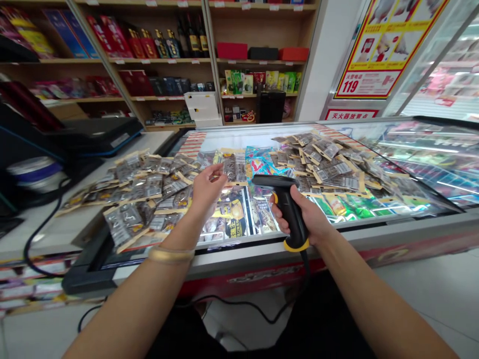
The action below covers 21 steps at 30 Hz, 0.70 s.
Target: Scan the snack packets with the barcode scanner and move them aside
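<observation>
My left hand (207, 189), with a gold bangle on the wrist, hovers over the freezer's glass top, its fingers loosely curled, thumb slightly apart and nothing visible between them. Just beyond its fingertips lie clear-and-brown snack packets (235, 167) with printed labels. My right hand (310, 214) is wrapped round the handle of a black and yellow barcode scanner (294, 212), whose head points left. A pile of similar packets (145, 184) spreads on the left, and another heap (329, 159) lies on the right. Between them is a blue package (262, 162).
The chest freezer (262, 245) spans the view, with frozen goods under its glass. A black cable (258, 313) hangs from the scanner. A counter (22, 234) with dark equipment (93, 134) stands left. Stocked shelves (149, 61) are behind; a fire notice (389, 50) hangs back right.
</observation>
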Available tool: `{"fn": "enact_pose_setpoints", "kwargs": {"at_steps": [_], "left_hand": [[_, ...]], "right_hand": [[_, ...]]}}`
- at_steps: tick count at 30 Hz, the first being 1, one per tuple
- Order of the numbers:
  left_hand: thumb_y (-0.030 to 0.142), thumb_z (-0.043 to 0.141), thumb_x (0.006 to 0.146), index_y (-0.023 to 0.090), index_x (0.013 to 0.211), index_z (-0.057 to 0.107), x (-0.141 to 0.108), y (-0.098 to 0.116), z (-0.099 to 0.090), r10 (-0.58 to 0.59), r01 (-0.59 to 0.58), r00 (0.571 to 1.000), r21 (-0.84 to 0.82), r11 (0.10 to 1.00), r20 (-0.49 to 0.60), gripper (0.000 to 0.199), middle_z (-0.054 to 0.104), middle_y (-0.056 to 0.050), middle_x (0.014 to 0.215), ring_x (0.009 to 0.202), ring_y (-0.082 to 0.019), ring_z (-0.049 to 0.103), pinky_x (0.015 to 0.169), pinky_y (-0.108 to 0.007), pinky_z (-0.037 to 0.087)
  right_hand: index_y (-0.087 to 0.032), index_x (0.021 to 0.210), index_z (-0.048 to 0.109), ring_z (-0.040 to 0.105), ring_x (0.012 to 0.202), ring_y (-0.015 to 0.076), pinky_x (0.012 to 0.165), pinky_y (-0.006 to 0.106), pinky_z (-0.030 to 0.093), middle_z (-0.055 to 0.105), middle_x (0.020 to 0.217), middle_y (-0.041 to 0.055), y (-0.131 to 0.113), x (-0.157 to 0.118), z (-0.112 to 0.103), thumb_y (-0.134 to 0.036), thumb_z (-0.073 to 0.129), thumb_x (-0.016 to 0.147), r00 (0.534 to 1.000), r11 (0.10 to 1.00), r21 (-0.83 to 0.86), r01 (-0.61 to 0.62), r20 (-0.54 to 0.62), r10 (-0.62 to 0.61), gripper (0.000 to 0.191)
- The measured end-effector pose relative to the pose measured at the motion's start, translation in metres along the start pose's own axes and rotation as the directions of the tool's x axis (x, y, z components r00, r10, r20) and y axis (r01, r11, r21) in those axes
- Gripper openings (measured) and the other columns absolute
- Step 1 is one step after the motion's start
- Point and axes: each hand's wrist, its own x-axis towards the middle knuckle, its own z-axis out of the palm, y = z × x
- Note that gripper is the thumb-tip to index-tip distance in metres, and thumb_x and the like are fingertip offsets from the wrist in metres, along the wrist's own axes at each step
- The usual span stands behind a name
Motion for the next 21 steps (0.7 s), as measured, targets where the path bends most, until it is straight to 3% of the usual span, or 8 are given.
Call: {"fn": "enact_pose_setpoints", "kwargs": {"at_steps": [8,14,18,21], "left_hand": [[0.019,0.069,0.057,0.012,0.102,0.071,-0.003,0.002,0.002,-0.002,0.003,0.999,-0.026,1.000,0.054,0.045,0.056,0.004,0.074,0.066,-0.010,0.056,0.070,-0.033,0.062],[0.015,0.069,0.061,0.011,0.103,0.070,-0.005,0.002,0.002,-0.009,0.012,0.998,-0.047,0.999,0.070,0.043,0.057,0.003,0.074,0.065,-0.009,0.054,0.067,-0.031,0.062],[0.011,0.064,0.064,0.012,0.102,0.069,-0.005,0.007,0.004,-0.038,0.039,0.999,-0.056,0.998,0.014,0.038,0.054,0.004,0.072,0.063,-0.009,0.053,0.065,-0.029,0.061],[0.008,0.060,0.065,0.014,0.110,0.067,-0.002,0.018,-0.009,0.016,-0.018,0.999,-0.049,0.999,-0.036,0.045,0.052,0.005,0.070,0.060,-0.008,0.051,0.059,-0.024,0.057]], "right_hand": [[-0.017,0.087,0.060,0.047,0.044,0.0069,0.038,0.018,0.042,0.056,0.064,-0.0027,0.000,0.001,-0.001,-0.068,0.080,0.065,0.999,0.999,-0.031,0.021,-0.040,-0.022,0.059],[-0.016,0.091,0.062,0.048,0.045,0.0073,0.039,0.018,0.042,0.057,0.065,-0.0021,0.000,0.000,-0.002,-0.066,0.079,0.069,0.999,0.999,-0.016,0.037,-0.004,-0.037,0.057],[-0.015,0.089,0.064,0.047,0.044,0.0068,0.039,0.018,0.041,0.056,0.064,-0.0026,-0.003,0.002,0.004,-0.065,0.083,0.064,0.997,0.997,0.008,0.078,0.004,-0.078,0.059],[-0.015,0.090,0.065,0.046,0.045,0.0064,0.039,0.018,0.041,0.056,0.064,-0.0028,-0.004,0.010,0.015,-0.064,0.082,0.066,0.995,0.995,0.017,0.100,0.023,-0.100,0.058]]}}
